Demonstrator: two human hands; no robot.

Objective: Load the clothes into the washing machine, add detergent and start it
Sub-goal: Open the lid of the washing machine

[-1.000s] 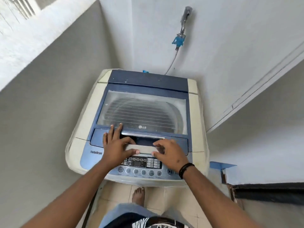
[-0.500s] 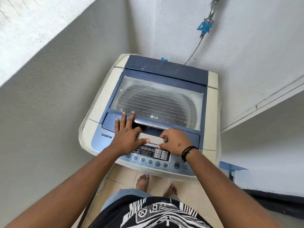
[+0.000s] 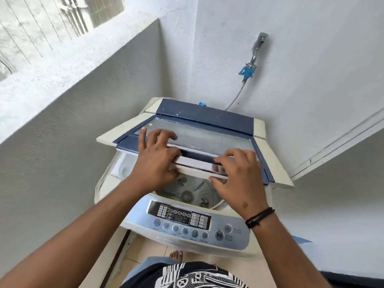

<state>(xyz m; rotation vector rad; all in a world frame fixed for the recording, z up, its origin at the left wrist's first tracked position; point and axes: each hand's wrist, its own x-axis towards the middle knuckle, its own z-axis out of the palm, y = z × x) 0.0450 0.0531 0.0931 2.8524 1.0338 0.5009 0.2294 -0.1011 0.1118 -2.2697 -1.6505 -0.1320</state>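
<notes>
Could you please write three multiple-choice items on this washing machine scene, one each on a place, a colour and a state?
1. Where is the round play/pause button on the pale blue control panel?
A. At its right end
B. At its left end
C. On the lid

2. What colour is the plastic fitting under the metal wall tap?
A. Red
B. Bright blue
C. Yellow

3. What state is the blue-framed glass lid in?
A. Flat shut
B. Removed
C. Lifted, with the drum showing below

Answers:
1 A, the button sits right of the row of round buttons.
2 B, the fitting is bright blue against the white wall.
3 C, the left hand and right hand hold the lid's raised front edge above the drum.
</notes>
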